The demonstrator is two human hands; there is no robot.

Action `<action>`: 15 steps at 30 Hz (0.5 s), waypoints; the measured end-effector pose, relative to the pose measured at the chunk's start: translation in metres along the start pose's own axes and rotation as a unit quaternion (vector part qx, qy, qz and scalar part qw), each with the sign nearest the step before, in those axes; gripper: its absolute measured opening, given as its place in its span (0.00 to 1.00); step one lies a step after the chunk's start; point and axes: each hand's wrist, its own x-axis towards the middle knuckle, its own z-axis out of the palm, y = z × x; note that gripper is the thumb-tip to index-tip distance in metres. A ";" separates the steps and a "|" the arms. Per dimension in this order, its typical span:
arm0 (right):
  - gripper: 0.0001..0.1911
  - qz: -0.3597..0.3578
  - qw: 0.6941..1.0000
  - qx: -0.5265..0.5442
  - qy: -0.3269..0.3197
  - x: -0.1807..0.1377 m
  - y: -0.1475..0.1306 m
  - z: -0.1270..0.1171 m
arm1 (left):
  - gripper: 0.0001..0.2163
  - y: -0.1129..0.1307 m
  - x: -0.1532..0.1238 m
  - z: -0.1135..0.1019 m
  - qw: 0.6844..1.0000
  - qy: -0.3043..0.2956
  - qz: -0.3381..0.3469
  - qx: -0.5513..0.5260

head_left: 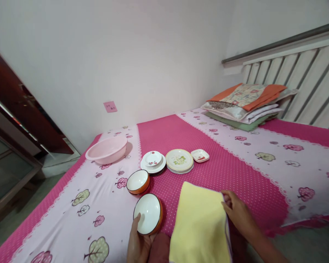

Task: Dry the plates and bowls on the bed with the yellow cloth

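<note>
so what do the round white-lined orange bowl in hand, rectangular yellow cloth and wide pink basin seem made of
Round white-lined orange bowl: probably glazed ceramic, given the glossy highlight inside, though enamel is possible. Rectangular yellow cloth: matte fabric, perhaps microfibre, from its shineless surface and thin edging. Wide pink basin: likely smooth plastic, given its even colour.

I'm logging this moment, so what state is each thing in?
Held bowl: in left hand, inside facing the camera
Second bowl: open side up, perhaps stacked
Yellow cloth: pinched at its edge by right hand
Red-flowered plates: stacked, face up
Green-patterned plates: stacked, face up
Small dish: face up
Pink basin: upright
Bedding: piled up
</note>
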 end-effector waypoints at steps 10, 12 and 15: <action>0.11 -0.195 0.933 -0.136 -0.271 -0.088 -0.031 -0.006 | 0.26 0.001 0.000 0.001 1.000 -0.001 0.013 -0.011; 0.12 -0.197 0.926 -0.140 -0.289 -0.103 -0.030 -0.004 | 0.24 0.001 -0.001 0.002 1.000 0.008 0.015 -0.009; 0.13 -0.252 0.903 -0.144 -0.317 -0.113 -0.024 0.000 | 0.22 0.002 -0.002 0.003 1.000 0.014 0.014 -0.006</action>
